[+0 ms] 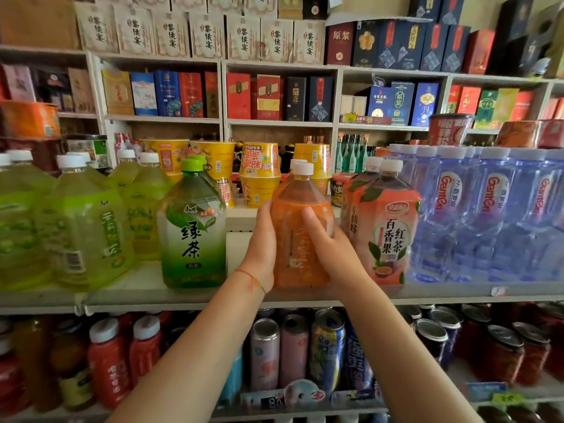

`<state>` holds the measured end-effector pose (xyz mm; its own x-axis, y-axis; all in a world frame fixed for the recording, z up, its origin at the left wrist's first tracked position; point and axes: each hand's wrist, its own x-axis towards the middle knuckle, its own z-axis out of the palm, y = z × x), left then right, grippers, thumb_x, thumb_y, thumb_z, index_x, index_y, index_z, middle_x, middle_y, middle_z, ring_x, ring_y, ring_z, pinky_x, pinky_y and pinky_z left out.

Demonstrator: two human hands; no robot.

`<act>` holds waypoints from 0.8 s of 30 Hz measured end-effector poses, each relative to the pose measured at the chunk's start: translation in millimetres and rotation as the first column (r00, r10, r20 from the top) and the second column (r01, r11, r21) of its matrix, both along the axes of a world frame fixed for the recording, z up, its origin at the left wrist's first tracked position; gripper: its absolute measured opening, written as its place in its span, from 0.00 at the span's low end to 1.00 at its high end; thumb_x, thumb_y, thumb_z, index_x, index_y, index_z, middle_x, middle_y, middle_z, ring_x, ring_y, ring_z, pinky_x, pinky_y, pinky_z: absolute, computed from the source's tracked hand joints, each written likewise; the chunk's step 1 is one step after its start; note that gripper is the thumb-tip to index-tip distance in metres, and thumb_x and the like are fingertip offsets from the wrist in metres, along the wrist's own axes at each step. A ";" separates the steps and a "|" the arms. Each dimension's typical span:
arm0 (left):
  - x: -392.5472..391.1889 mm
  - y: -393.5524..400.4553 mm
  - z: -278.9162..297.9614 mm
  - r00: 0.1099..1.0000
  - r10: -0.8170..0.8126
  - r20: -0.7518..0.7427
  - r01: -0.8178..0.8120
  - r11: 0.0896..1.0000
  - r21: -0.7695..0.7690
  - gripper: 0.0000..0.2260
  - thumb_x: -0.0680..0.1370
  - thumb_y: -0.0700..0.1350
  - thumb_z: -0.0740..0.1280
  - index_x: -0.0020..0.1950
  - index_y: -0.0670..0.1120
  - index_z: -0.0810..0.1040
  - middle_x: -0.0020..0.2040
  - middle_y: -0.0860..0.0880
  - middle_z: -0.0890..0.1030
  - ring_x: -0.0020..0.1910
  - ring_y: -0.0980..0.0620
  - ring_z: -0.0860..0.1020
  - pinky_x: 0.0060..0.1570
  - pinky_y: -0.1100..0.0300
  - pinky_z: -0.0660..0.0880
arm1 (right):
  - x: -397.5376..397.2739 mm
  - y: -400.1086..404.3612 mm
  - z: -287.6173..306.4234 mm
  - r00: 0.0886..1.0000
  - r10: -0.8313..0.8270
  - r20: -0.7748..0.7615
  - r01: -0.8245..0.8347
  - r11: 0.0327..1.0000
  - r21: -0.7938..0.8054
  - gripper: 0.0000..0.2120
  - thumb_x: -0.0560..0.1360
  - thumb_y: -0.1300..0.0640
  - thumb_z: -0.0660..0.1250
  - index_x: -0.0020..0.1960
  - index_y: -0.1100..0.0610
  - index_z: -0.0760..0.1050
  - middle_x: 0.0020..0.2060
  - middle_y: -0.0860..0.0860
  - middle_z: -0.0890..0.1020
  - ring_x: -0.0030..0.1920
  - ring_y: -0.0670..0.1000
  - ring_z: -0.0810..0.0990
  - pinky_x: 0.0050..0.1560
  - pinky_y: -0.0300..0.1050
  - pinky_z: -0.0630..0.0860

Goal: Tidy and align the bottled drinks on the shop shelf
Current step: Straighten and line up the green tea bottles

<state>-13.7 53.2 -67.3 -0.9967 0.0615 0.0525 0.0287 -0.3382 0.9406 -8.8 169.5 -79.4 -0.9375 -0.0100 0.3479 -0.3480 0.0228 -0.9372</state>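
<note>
On the shelf (146,288), both hands (293,248) grip the upright orange bottle (297,209).

One view only, from the person's head, wide-angle, facing the shelf (183,296) straight on and tipped slightly down. It sits close: both forearms rise from the bottom edge to the orange bottle (297,239) at centre. Upper racks of boxed goods (207,36) bow at the edges above; a lower tier of cans (265,354) shows below.
</note>
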 end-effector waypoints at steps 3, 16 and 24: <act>3.8 5.9 0.4 1.000 -0.011 0.002 0.011 1.000 0.002 0.29 0.81 0.68 0.49 0.55 0.52 0.85 0.49 0.46 0.87 0.53 0.44 0.84 0.56 0.46 0.79 | 3.5 2.5 0.0 0.999 -0.033 0.040 0.034 0.999 -0.027 0.33 0.55 0.17 0.66 0.53 0.34 0.77 0.56 0.43 0.84 0.59 0.50 0.82 0.61 0.58 0.79; 5.6 10.6 0.6 1.000 -0.015 -0.020 0.016 1.000 0.024 0.28 0.82 0.66 0.49 0.49 0.55 0.85 0.44 0.50 0.88 0.41 0.53 0.86 0.44 0.54 0.79 | 11.9 4.5 5.8 0.993 -0.079 0.083 0.084 0.995 -0.061 0.23 0.63 0.23 0.67 0.50 0.37 0.76 0.56 0.44 0.83 0.57 0.50 0.82 0.61 0.57 0.79; 7.3 9.8 1.2 0.999 -0.033 -0.033 0.033 0.999 0.007 0.27 0.83 0.66 0.48 0.47 0.56 0.84 0.41 0.52 0.87 0.37 0.56 0.85 0.40 0.56 0.78 | 19.1 1.9 11.3 0.990 -0.097 0.100 0.102 0.994 -0.046 0.20 0.66 0.26 0.65 0.50 0.37 0.75 0.54 0.42 0.83 0.56 0.47 0.82 0.59 0.54 0.80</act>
